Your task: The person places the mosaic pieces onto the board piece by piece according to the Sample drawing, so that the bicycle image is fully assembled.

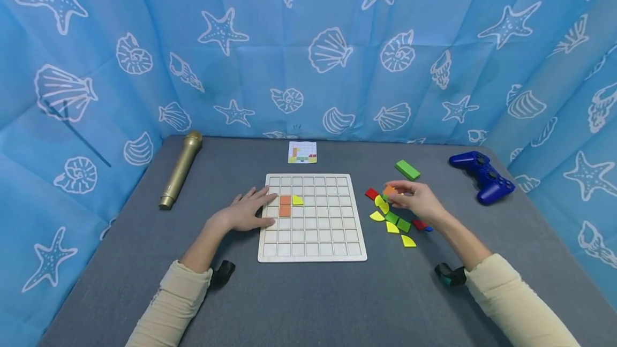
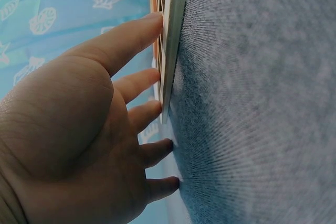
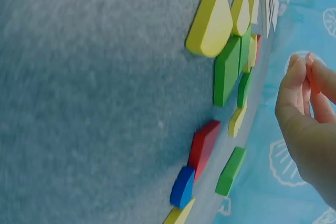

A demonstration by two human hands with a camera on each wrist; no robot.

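My right hand (image 1: 418,201) pinches an orange square block (image 1: 389,190) between thumb and fingertips, raised over a loose group of coloured blocks. Below it lie yellow quarter-round blocks (image 1: 392,227), green blocks (image 1: 404,225) and a red block (image 1: 371,194). Fingers spread, my left hand (image 1: 245,213) rests along the left edge of a white gridded board (image 1: 313,259). The left wrist view has its thumb and nearest fingertips (image 2: 153,19) at the board's edge. On the grid sit two orange squares (image 1: 285,200), one below the other, and a yellow quarter-round piece (image 1: 297,200) to their right.
A small printed pattern card (image 1: 302,152) lies behind the board. At far left is a gold microphone (image 1: 182,169); at far right, a blue game controller (image 1: 481,176). A green block (image 1: 407,170) lies beyond the right hand. Blue shell-print curtain (image 1: 308,52) encloses the grey table.
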